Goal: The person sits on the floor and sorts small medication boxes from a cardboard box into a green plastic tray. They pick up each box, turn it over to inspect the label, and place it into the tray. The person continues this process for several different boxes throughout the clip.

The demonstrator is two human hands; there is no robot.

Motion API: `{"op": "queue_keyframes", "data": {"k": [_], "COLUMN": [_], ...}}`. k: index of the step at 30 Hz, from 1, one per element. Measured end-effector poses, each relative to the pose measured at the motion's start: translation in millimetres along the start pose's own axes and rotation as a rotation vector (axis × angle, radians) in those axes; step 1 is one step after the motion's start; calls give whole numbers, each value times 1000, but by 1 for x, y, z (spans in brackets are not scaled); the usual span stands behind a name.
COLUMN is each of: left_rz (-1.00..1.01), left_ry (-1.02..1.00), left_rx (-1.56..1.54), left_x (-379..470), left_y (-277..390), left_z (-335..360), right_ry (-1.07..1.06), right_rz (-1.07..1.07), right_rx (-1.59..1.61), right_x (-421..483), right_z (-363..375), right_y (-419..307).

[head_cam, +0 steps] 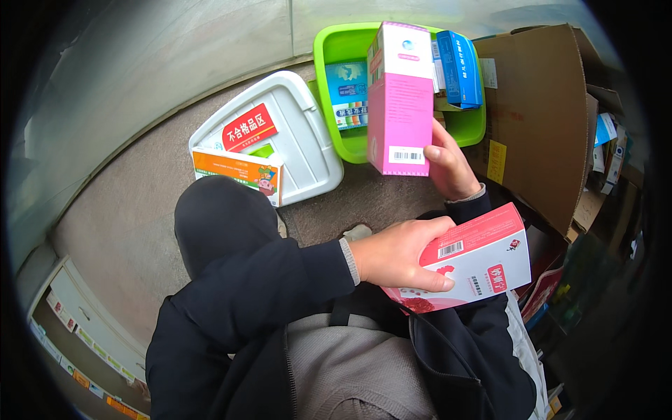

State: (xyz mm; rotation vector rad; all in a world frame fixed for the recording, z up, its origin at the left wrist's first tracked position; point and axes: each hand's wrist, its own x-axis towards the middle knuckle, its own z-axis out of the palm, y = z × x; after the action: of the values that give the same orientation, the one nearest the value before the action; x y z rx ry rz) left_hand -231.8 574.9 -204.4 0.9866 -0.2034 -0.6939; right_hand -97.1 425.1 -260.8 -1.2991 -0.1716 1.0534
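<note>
My left hand (401,254) reaches across my lap and grips a red and white carton (485,262), thumb on its white face. Further forward, my right hand (454,163) holds a tall pink and white carton (401,115) by its lower right edge. That carton overlaps the near part of a green plastic bin (344,149). Inside the bin, a light blue box (346,86) lies at the left and a blue carton (459,68) leans at the right, beside other boxes partly hidden. How far the pink carton is above the bin, I cannot tell.
Left of the bin lies a white plastic lid (310,168) with a red sign; an orange and white box (239,170) rests against its near edge. A large open cardboard box (535,115) with small cartons stands at the right. Shelving (79,299) with price labels is at lower left.
</note>
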Motion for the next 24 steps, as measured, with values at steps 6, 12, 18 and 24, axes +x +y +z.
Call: {"op": "queue_keyframes", "data": {"k": [6,12,18,24], "left_rz": [-15,-2,-34,20], "left_ry": [-7,31,-9,41], "left_rx": [46,20,26,28], "left_x": [-2,-3,-5,-6], "left_y": [1,0,0,-2], "left_z": [1,4,1,2], "right_ry": [-1,52,309,644], "right_rz": [16,100,39,-81], "right_rx": [-158,-94,-159,-899], "right_x": [9,24,46,71], "right_z": [-2,7,12,27], "right_y": [1,18,21,47]}}
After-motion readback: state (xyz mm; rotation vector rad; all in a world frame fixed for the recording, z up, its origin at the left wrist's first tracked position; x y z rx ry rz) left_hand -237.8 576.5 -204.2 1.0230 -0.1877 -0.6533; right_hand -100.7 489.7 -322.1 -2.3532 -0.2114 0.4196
